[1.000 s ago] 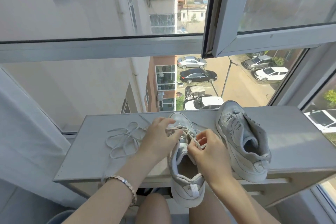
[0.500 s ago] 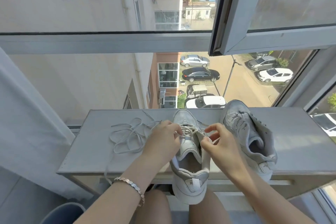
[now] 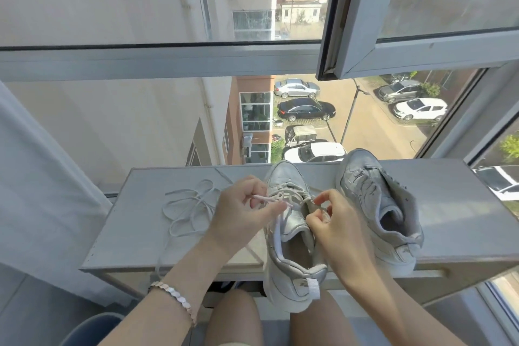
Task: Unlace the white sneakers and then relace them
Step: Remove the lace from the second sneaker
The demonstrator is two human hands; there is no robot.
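left hand has drawn back to the left of the eyelets since the frame half a second ago, and a short length of the threaded lace now shows between it and the shoe. its thumb and index finger pinch the free end of that lace; the remaining fingers are curled under. right hand sits at nearly the same place as before, beside the tongue, with its thumb and index finger pinching the threaded lace at the right eyelet row.

near sneaker has not shifted: it lies on the counter with its toe toward the window and its heel overhanging the near edge above the person's lap. second sneaker stands just to its right, unlaced and tilted to the right. loose lace lies in loops on the counter left of the left hand, one strand trailing over the near edge. a bracelet circles the left wrist.
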